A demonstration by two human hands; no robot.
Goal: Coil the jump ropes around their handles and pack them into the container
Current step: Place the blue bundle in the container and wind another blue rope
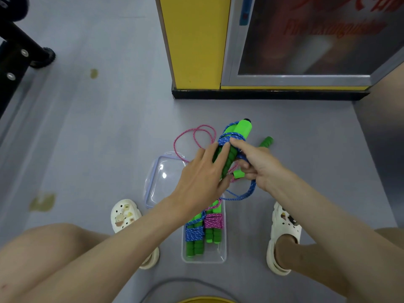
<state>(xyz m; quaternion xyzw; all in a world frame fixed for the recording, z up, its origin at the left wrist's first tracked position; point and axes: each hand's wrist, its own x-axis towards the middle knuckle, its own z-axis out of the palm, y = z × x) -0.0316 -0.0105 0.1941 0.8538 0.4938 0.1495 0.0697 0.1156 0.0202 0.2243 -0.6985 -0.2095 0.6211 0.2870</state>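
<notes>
Holding a pair of green handles point(230, 157) above the grey floor point(98, 127), the left hand point(203, 173) is lying along them with its fingers stretched over the top and its thumb tucked beneath, a clamping hold rather than a fist. The right hand point(260, 167) is pinching the blue rope point(231, 138) in its curled lower fingers, while its index finger is pressing straight onto the turns wound near the handles' upper end. A slack loop of that rope is hanging below the hand.

The clear container point(211, 256) is sitting on the floor between the person's two cream clogs point(124, 215), below the hands. It is holding two wound bundles side by side — one bound in blue cord point(193, 234), one in pink cord point(213, 220). Its lid point(161, 178) is lying just beside it, on the person's left.

A loose pink rope point(196, 136) is trailing on the floor beyond the hands, with another green handle point(266, 142) lying to the right. A yellow pillar point(194, 40) is standing further back.
</notes>
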